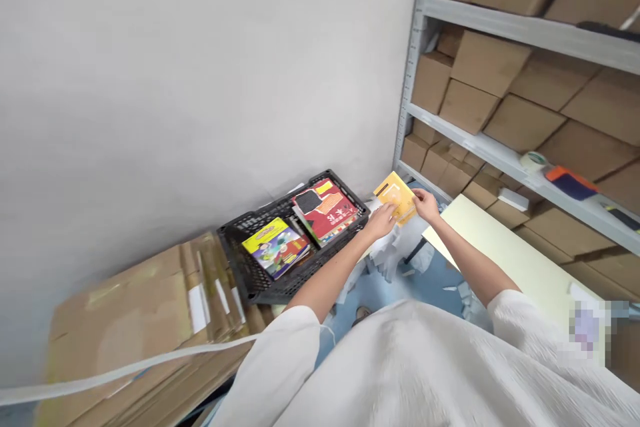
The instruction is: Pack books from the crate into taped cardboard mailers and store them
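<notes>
A yellow-orange booklet [399,191] is held in front of me, between the black crate and the shelving. My right hand [425,205] pinches its right edge. Against its lower left part rests my left hand [383,219], its fingers lying over the cover. The black plastic crate [253,295] stands to the left against the wall. Inside it lie a red book [327,213] on the right side and a yellow and purple book [276,245] on the left side, with other books partly hidden beneath.
Flattened cardboard boxes [125,307] are stacked at lower left. Metal shelving [490,147] with cardboard boxes fills the right, holding a tape roll [534,161]. A pale tabletop [505,247] lies below it. Paper scraps [387,257] litter the blue floor. A white strap [125,368] crosses lower left.
</notes>
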